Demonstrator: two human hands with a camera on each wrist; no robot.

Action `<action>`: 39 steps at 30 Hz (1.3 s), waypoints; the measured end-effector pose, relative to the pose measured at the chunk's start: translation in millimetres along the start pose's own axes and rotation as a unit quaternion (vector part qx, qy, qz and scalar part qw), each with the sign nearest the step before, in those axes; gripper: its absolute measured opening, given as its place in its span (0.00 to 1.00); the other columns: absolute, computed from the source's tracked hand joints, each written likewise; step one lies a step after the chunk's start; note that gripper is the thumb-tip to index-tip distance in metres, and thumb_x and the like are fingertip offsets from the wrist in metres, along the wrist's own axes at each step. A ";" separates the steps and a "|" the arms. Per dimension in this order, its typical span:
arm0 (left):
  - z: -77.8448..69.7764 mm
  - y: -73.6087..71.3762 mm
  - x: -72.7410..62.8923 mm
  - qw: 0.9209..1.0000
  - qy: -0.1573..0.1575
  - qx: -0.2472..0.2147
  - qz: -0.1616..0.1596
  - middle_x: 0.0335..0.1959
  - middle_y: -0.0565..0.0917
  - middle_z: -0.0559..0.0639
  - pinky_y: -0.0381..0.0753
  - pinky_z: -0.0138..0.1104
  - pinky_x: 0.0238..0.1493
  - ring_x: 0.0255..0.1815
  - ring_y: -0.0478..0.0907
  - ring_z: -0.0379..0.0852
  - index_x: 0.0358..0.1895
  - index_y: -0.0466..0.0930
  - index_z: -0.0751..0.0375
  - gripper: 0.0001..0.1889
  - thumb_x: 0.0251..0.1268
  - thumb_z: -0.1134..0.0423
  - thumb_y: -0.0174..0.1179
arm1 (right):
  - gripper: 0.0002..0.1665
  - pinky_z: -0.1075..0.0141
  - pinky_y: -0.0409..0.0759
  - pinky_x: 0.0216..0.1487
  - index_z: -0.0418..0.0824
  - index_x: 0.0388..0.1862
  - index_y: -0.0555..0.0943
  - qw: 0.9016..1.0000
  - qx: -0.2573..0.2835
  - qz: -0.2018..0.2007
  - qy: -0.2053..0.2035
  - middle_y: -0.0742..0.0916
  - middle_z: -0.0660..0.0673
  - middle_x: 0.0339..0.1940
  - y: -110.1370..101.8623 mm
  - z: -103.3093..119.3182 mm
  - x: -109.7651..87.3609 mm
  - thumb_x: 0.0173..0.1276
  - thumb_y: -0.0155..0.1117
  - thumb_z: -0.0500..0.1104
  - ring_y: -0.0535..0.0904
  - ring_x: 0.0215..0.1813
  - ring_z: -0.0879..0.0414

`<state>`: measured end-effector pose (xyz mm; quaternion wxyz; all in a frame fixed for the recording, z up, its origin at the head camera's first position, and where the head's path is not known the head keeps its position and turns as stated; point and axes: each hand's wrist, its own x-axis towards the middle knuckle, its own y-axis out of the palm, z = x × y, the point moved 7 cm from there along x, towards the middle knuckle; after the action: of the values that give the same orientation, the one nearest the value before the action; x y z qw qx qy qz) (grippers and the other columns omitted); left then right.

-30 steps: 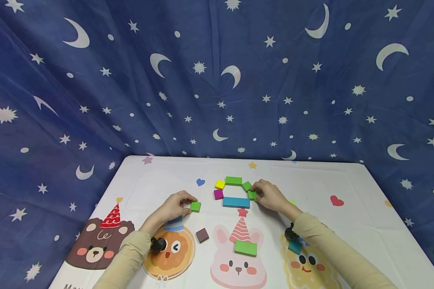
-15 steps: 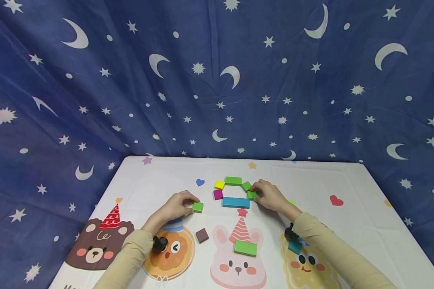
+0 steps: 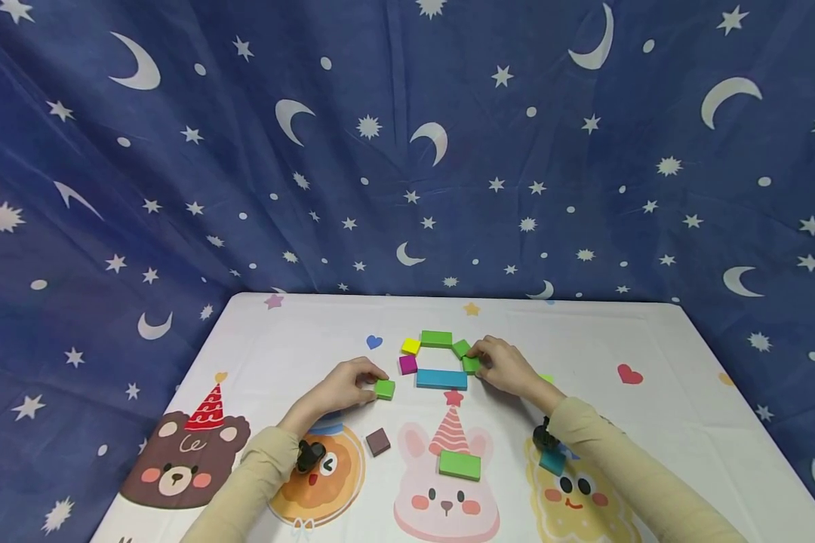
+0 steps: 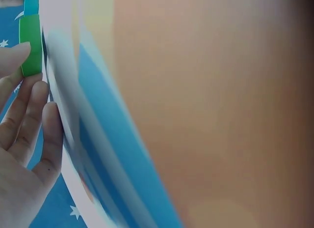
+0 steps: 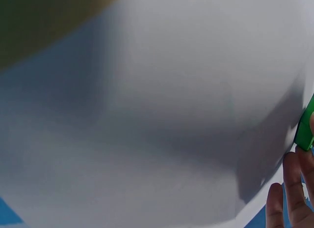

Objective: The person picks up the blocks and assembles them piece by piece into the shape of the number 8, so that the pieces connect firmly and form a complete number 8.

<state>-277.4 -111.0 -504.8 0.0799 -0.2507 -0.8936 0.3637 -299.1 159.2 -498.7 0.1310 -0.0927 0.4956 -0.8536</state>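
My left hand (image 3: 345,386) pinches a small green block (image 3: 384,390) left of a ring of coloured blocks. In the left wrist view, the thumb and fingers hold this green block (image 4: 31,43) from two sides. At the ring's right side, my right hand (image 3: 508,367) grips another small green block (image 3: 471,366), partly covered by its fingers. The right wrist view catches only an edge of that block (image 5: 305,132) and some fingers. The ring also has a long blue block (image 3: 441,379), a magenta block (image 3: 407,365), a yellow block (image 3: 410,347), and green blocks (image 3: 436,339) (image 3: 461,348).
Nearer on the printed white tablecloth (image 3: 570,332) lie a brown block (image 3: 378,443), a larger green block (image 3: 459,465) and a teal block (image 3: 552,461). A yellow-green piece (image 3: 547,378) peeks out behind the right wrist. A blue starry curtain (image 3: 407,151) hangs behind the table.
The left hand has slid to the right with its green block, closer to the magenta block and the long blue one. The right hand and the ring of blocks stay in place.
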 end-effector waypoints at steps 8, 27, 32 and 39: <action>-11.2 7.4 6.1 1.000 0.020 -0.011 0.018 0.40 0.80 0.53 0.70 0.26 0.38 0.39 0.72 0.45 0.47 0.84 0.60 0.16 0.53 0.72 0.66 | 0.17 0.58 0.75 0.47 0.42 0.44 0.83 1.000 0.000 -0.004 -0.010 0.83 0.49 0.38 -2.0 1.2 -0.5 0.54 0.68 0.32 0.76 0.41 0.56; -28.6 20.9 17.4 0.997 0.063 0.002 0.049 0.40 0.80 0.52 0.73 0.27 0.40 0.41 0.74 0.46 0.47 0.83 0.60 0.15 0.53 0.72 0.65 | 0.17 0.58 0.75 0.46 0.42 0.44 0.83 1.000 -0.002 -0.007 -0.007 0.83 0.49 0.37 -1.3 0.4 -0.5 0.53 0.69 0.32 0.75 0.40 0.55; -29.1 22.7 18.3 0.997 0.064 0.005 0.051 0.39 0.80 0.54 0.73 0.28 0.40 0.40 0.73 0.48 0.46 0.83 0.61 0.15 0.53 0.73 0.65 | 0.17 0.58 0.75 0.47 0.42 0.44 0.83 1.000 -0.003 -0.007 -0.009 0.83 0.49 0.38 -0.5 0.1 -0.5 0.54 0.68 0.32 0.76 0.41 0.56; -27.9 23.8 20.9 0.998 0.045 0.001 0.054 0.38 0.79 0.54 0.72 0.28 0.40 0.40 0.73 0.47 0.46 0.83 0.61 0.15 0.52 0.73 0.66 | 0.17 0.58 0.76 0.47 0.42 0.44 0.83 1.000 -0.001 -0.007 -0.011 0.83 0.49 0.38 -0.8 0.3 -1.2 0.54 0.68 0.32 0.76 0.41 0.56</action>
<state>-277.0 -68.9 -501.9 0.1009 -0.3146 -0.8739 0.3565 -297.9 159.7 -497.8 0.1306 -0.1054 0.4942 -0.8530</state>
